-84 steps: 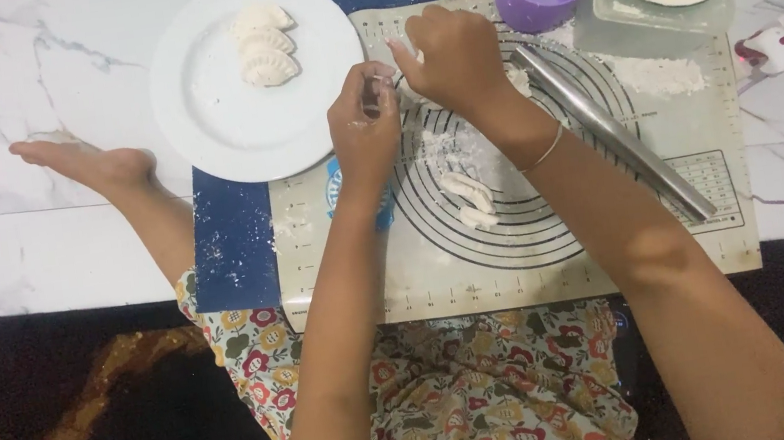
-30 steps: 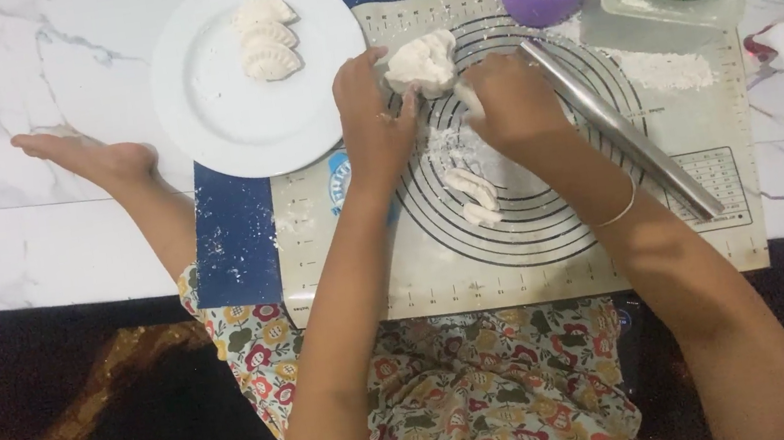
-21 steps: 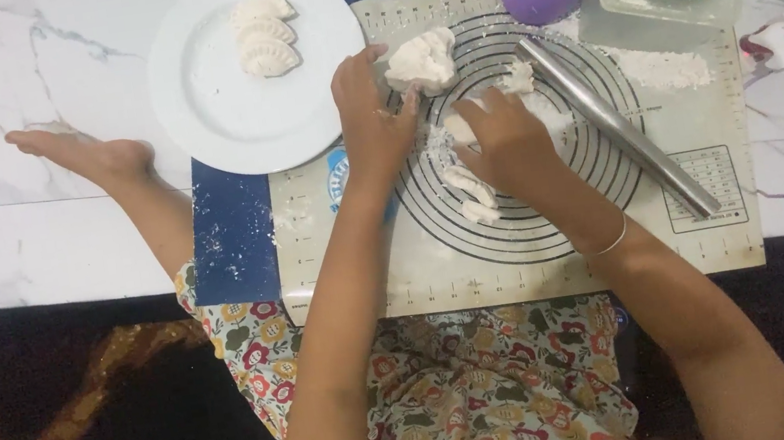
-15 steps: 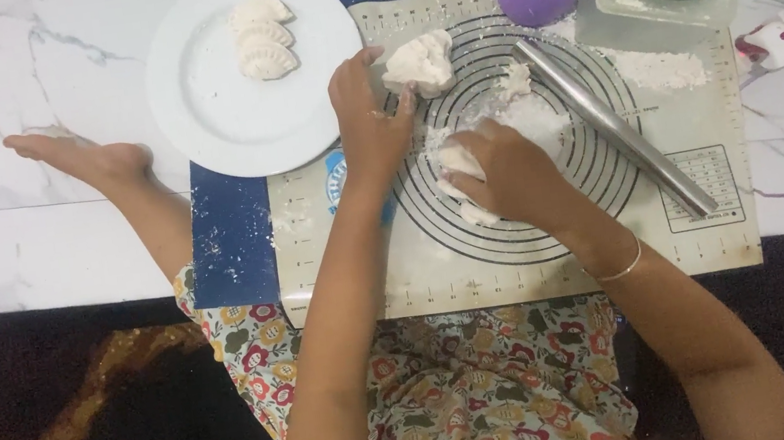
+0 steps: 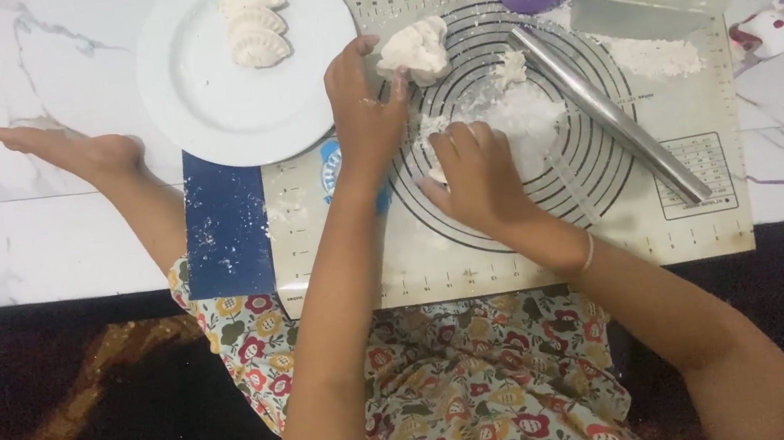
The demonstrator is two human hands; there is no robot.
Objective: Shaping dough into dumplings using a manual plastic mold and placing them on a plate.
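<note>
The left hand is reaching forward over the pastry mat, fingertips curled onto a lump of dough sitting at the top edge of the mat's printed circles. The right hand is lying palm down just below it, fingers bent over a small dough piece that's mostly hidden, so how tightly it's gripping is hard to tell. A steel rolling pin is lying diagonally nearby, and folded dumplings are sitting on the white plate.
</note>
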